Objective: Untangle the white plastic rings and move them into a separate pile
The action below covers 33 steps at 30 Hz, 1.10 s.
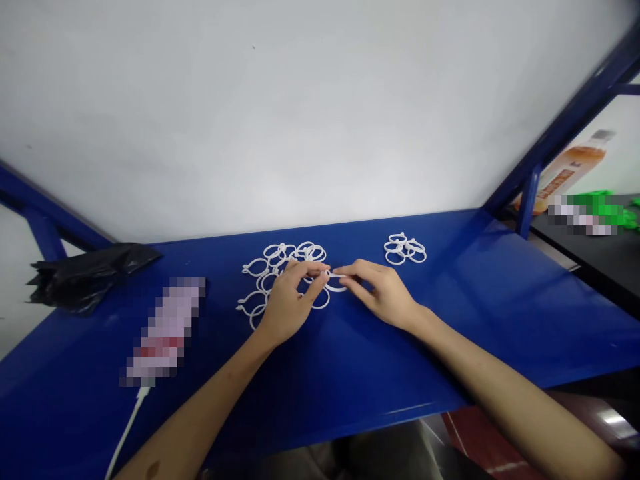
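Several white plastic rings point(273, 263) lie in a loose pile at the middle of the blue table point(450, 320). My left hand point(290, 297) rests over this pile with its fingers pinched on one white ring point(338, 279). My right hand point(383, 288) meets it from the right and pinches the same ring at its other side. A smaller cluster of white rings point(405, 249) lies apart, further back and to the right.
A black plastic bag point(85, 273) sits at the table's left end. A blurred object point(165, 330) with a white cable point(127, 427) lies front left. A blue frame post point(530, 193) and an orange bottle point(570, 170) stand at the right. A white wall is behind.
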Motion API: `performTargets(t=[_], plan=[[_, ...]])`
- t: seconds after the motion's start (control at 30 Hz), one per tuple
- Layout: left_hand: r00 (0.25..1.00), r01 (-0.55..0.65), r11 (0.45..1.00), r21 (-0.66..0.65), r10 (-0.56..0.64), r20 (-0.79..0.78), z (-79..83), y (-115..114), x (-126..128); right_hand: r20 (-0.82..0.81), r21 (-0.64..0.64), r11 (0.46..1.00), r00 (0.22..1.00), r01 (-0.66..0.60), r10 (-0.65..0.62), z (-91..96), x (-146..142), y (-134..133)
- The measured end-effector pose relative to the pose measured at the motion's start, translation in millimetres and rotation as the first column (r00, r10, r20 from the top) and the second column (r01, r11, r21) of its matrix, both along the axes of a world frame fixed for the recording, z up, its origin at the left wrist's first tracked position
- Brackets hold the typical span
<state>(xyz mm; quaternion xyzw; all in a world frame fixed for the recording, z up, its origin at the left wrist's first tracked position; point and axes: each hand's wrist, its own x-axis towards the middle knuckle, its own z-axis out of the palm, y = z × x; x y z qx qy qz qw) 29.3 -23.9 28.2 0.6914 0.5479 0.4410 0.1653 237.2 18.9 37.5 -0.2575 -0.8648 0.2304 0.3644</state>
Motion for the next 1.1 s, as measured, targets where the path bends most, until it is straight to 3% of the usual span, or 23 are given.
performTargets(t=[0.13, 0.43, 0.6, 0.7, 0.8, 0.87, 0.93, 1.0, 1.03, 1.1], plan=[[0.998, 0.036, 0.999, -0.010, -0.036, 0.060, -1.4, 1, -3, -0.052, -0.131, 0.990, 0.997, 0.050, -0.058, 1.1, -2, -1], [0.991, 0.127, 0.972, 0.196, -0.133, 0.021, -2.9, 0, 0, -0.031, -0.324, 0.940, 0.994, -0.109, 0.105, 4.2, -2, -6], [0.982, 0.184, 0.968, 0.170, -0.189, 0.009, -7.7, 1, -5, -0.037, -0.293, 0.939, 0.984, -0.178, 0.175, 3.1, -4, -7], [0.983, 0.169, 0.970, 0.176, -0.152, -0.108, -11.6, 6, -7, 0.001, -0.196, 0.969, 0.989, -0.148, 0.151, -3.5, -5, -2], [0.946, 0.083, 0.984, 0.160, -0.027, -0.324, -14.0, 8, -4, 0.088, 0.001, 1.000, 0.996, -0.023, 0.023, -9.7, 1, 11], [0.890, 0.029, 0.991, 0.128, 0.032, -0.456, -14.8, 8, -1, 0.158, 0.114, 0.983, 0.974, 0.147, -0.164, -9.1, 13, 23], [0.841, -0.005, 0.996, 0.088, 0.051, -0.539, -15.9, 6, 0, 0.243, 0.212, 0.905, 0.876, 0.370, -0.415, -4.2, 30, 36], [0.817, -0.019, 0.999, 0.045, 0.041, -0.576, -17.9, 6, -1, 0.318, 0.316, 0.771, 0.704, 0.552, -0.635, 2.5, 51, 47], [0.811, -0.018, 0.999, 0.027, 0.030, -0.584, -19.1, 6, -2, 0.343, 0.352, 0.715, 0.627, 0.604, -0.699, 5.6, 61, 52], [0.806, -0.005, 1.000, 0.006, 0.008, -0.592, -21.1, 7, -4, 0.405, 0.352, 0.660, 0.528, 0.664, -0.747, 9.9, 78, 59]])
